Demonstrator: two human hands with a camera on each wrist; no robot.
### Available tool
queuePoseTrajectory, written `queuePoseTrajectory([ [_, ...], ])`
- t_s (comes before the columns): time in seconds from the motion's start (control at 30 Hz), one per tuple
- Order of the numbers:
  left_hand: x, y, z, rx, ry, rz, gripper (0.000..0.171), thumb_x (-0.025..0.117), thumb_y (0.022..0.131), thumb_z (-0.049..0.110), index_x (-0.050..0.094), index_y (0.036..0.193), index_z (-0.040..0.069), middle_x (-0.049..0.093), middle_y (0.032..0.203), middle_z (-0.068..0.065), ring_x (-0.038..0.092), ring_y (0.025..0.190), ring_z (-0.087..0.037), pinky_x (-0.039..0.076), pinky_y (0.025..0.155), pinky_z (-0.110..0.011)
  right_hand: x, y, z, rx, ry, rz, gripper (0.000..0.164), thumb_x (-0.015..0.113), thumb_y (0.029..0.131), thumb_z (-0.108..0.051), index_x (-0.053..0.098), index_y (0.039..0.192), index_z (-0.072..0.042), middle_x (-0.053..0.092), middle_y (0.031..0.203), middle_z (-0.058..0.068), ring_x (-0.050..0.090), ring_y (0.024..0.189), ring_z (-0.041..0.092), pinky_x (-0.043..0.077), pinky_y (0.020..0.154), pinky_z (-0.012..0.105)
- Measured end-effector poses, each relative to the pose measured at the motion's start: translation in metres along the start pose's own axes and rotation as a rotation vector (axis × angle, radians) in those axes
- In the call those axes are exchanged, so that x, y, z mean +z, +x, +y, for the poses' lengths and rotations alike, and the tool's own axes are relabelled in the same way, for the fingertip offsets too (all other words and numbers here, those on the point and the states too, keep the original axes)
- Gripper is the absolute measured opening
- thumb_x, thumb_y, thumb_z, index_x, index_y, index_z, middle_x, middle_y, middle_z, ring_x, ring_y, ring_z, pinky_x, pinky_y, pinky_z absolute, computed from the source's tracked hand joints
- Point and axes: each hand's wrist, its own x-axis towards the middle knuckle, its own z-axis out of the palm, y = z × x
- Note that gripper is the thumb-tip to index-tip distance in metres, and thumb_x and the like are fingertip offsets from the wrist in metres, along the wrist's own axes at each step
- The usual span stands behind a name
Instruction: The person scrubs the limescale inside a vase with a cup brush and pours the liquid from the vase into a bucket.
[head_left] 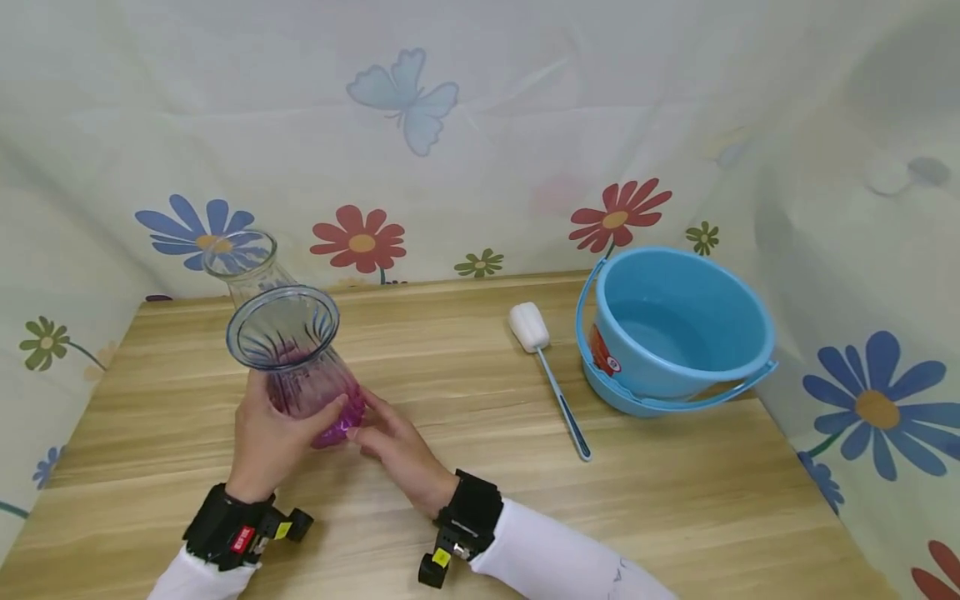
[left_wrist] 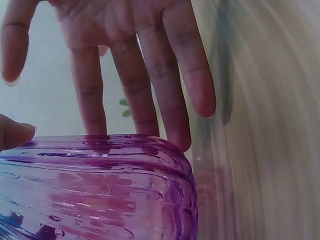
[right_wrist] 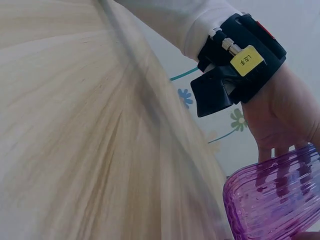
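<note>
A ribbed glass vase point(head_left: 303, 379), bluish at its flared rim and purple-pink at the base, is between my two hands, mouth up. My left hand point(head_left: 270, 437) grips its side, thumb across the front and fingers behind the glass. From the right, my right hand point(head_left: 405, 458) meets the lower part of the vase. In the left wrist view the fingers point(left_wrist: 132, 95) of the right hand reach down fairly straight to the purple glass point(left_wrist: 115, 185). The right wrist view has the left hand point(right_wrist: 285, 117) behind the vase point(right_wrist: 275, 195).
Behind the held vase stands a second, clear glass vase point(head_left: 251, 279), partly hidden. A white sponge-headed brush point(head_left: 530, 327) lies on the wooden table point(head_left: 450, 358). At the right stands a light blue bucket point(head_left: 645, 367) with its handle down. Flowered sheeting point(head_left: 480, 167) surrounds the table's back and sides.
</note>
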Motion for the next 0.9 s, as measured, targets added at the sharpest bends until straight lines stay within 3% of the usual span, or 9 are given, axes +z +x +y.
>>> queuePoseTrajectory([
  [0.3,-0.015,0.005,-0.016,-0.018,-0.003,0.062,0.095,0.094,0.073,0.018,0.041,0.151,0.019,0.057,0.148,-0.015,0.055,0.133,-0.038,0.045,0.110,-0.063,0.016,0.022,0.005,-0.092,-0.051,-0.116,0.068,0.061,0.098,-0.013,0.037,0.161,-0.019,0.053,0.154,0.014,0.052,0.142,0.032,0.046,0.111,0.027],
  [0.47,-0.026,0.006,-0.023,-0.049,0.017,0.080,0.096,0.095,0.072,0.018,0.040,0.152,0.022,0.056,0.149,-0.013,0.053,0.135,-0.035,0.044,0.112,-0.060,0.025,0.030,0.007,-0.072,-0.071,-0.128,0.068,0.063,0.097,-0.011,0.038,0.160,-0.019,0.055,0.152,0.016,0.053,0.141,0.035,0.047,0.109,0.026],
  [0.6,-0.033,0.008,-0.030,-0.094,0.021,0.089,0.099,0.095,0.072,0.017,0.039,0.153,0.028,0.054,0.150,-0.009,0.052,0.136,-0.030,0.044,0.114,-0.047,0.029,0.033,0.010,-0.023,-0.096,-0.149,0.071,0.062,0.098,-0.011,0.035,0.162,-0.021,0.055,0.151,0.016,0.054,0.140,0.031,0.045,0.112,0.028],
  [0.77,-0.040,0.010,-0.036,-0.135,0.010,0.123,0.097,0.093,0.073,0.014,0.039,0.152,0.032,0.054,0.148,-0.003,0.052,0.132,-0.025,0.042,0.106,-0.025,0.032,0.038,0.012,-0.005,-0.087,-0.195,0.074,0.061,0.097,-0.007,0.031,0.163,-0.018,0.052,0.154,0.016,0.052,0.143,0.030,0.044,0.113,0.026],
  [0.9,-0.043,0.012,-0.039,-0.147,0.004,0.148,0.097,0.093,0.073,0.014,0.039,0.152,0.034,0.055,0.147,-0.003,0.053,0.131,-0.022,0.042,0.105,-0.021,0.037,0.043,0.011,-0.017,-0.071,-0.244,0.075,0.060,0.097,-0.004,0.029,0.164,-0.018,0.049,0.157,0.018,0.051,0.144,0.033,0.043,0.112,0.021],
])
